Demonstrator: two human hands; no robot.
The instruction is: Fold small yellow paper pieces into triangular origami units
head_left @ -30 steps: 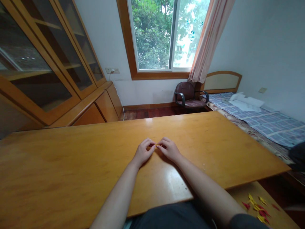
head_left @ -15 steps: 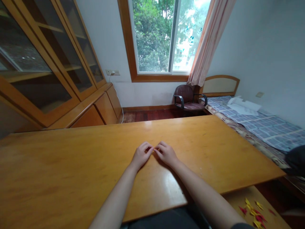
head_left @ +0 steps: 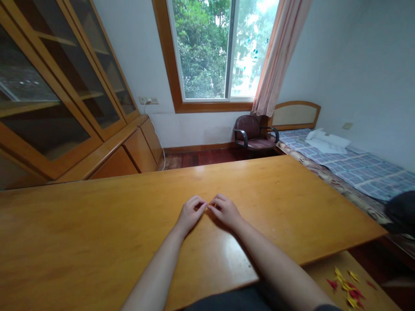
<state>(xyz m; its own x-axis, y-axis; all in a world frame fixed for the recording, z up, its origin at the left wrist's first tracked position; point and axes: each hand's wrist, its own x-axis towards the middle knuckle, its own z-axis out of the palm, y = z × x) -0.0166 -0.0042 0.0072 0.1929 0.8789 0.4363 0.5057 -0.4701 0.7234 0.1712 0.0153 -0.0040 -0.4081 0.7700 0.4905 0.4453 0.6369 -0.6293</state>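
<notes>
My left hand (head_left: 191,212) and my right hand (head_left: 225,210) meet over the middle of the wooden table (head_left: 106,224). Each has thumb and fingers pinched together, and the fingertips of the two nearly touch. Whatever lies between them is too small to make out; only a faint yellowish or orange speck shows there. Both forearms reach in from the near edge, close to the tabletop. On a lower wooden surface at the near right lie several small folded paper pieces, some yellow (head_left: 337,274) and some red (head_left: 332,284).
Beyond the table stands a maroon armchair (head_left: 249,129) under a window (head_left: 202,56). A bed with a checked cover (head_left: 366,168) runs along the right, with a dark rounded object (head_left: 401,211) near it. A glass-fronted cabinet (head_left: 94,149) fills the left.
The view has shifted slightly, so the room sits a little further left. Both hands stay pinched together in nearly the same place over the table.
</notes>
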